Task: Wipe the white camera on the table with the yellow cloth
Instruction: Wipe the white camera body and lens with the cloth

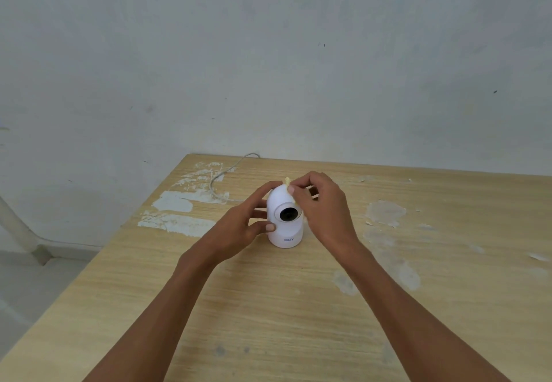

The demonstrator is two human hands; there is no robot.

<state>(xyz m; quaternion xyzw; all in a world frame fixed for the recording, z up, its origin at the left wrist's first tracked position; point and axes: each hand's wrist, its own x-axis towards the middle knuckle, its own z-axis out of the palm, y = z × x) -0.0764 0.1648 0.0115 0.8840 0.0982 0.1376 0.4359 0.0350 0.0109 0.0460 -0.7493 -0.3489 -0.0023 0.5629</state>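
In the head view, a white camera (285,220) is seen standing upright on the wooden counter (268,307), toward its far edge and nearer the far left corner than the right side. Its dark lens (287,213) is turned toward the viewer. The camera's left side is cupped by the left hand (243,226), with the thumb laid against the body below the lens. The right hand (321,205) is closed around a yellow cloth (287,183), only a small piece of which is visible, pressed at the top of the camera's dome. A thin white cable (222,174) is laid from behind the camera over the far edge. Worn pale patches (176,202) are scattered across the counter surface.
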